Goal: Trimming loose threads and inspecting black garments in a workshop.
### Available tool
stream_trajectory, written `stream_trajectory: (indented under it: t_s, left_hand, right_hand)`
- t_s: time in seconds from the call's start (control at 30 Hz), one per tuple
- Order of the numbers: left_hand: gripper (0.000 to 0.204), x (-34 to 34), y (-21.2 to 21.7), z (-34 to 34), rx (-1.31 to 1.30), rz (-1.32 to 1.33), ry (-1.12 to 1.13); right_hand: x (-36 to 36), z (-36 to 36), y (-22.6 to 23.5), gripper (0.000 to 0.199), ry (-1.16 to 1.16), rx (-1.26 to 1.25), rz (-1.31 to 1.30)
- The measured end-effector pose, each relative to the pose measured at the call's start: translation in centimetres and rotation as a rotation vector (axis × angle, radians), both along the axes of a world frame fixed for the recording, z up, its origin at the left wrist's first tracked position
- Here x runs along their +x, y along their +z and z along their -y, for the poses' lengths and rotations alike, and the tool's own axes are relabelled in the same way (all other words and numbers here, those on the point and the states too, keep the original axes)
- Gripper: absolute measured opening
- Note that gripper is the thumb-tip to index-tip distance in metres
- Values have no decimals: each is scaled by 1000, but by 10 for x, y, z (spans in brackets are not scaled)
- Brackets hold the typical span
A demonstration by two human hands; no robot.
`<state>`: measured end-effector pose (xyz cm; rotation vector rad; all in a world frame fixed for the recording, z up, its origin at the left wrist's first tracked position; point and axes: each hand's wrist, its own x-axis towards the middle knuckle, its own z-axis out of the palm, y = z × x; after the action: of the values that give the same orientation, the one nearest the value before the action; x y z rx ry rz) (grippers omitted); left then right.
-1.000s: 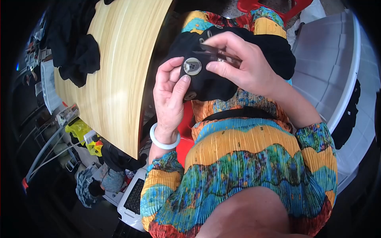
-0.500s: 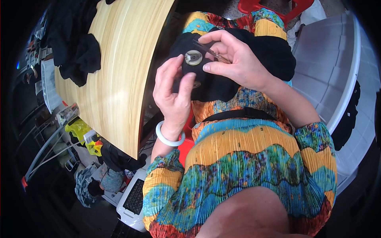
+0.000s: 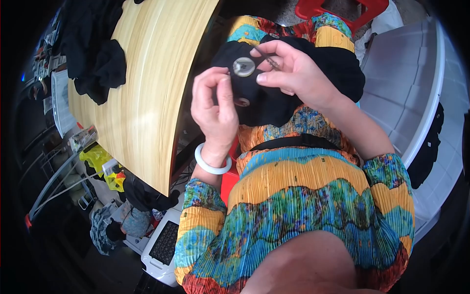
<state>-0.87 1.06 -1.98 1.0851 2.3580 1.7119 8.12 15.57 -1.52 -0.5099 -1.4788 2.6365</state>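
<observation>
A black garment lies bunched across my lap. On it is a large round button, pale-rimmed with a shiny grey middle; a smaller button-like disc shows lower on the cloth. My left hand, wearing a white bangle, is just left of the large button. Its thumb and forefinger are pinched together over the black cloth; what is between them is too small to tell. My right hand, to the right of the button, grips a slim dark tool between thumb and fingers. The tool's exact kind is unclear.
A light wooden table stands at my left, with black cloth heaped on it. Close on my right is a large grey-white plastic bin. A red stool is at the far right, and a yellow bag hangs beyond the table.
My left thumb and forefinger have come together from a spread pose beside the button. The button and my right hand have shifted slightly right, and the tool has turned a little.
</observation>
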Motion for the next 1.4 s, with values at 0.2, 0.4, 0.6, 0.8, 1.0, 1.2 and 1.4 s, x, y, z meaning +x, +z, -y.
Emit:
stream_trajectory:
  t_s: [0.2, 0.4, 0.6, 0.8, 1.0, 1.2, 1.4]
  left_hand:
    - [10, -10, 2, 11, 77, 309, 7]
    - [10, -7, 0, 14, 55, 426, 98]
    - [2, 0, 10, 6, -88, -192, 47]
    - [10, 11, 19, -9, -34, 528, -20]
    - [5, 9, 23, -12, -26, 699, -53]
    - [4, -4, 23, -5, -103, 283, -165]
    - [4, -10, 34, -5, 60, 1018, -270]
  right_hand:
    - [4, -11, 1, 40, -7, -153, 29]
    - [4, -12, 1, 37, -11, -195, 20]
    - [1, -8, -1, 35, -52, -174, 27]
    - [0, -1, -2, 39, -28, -85, 19]
    - [0, -2, -3, 39, -21, 2, 12]
    - [3, -11, -3, 39, 12, -148, 25]
    - [1, -7, -8, 32, -119, 188, 18]
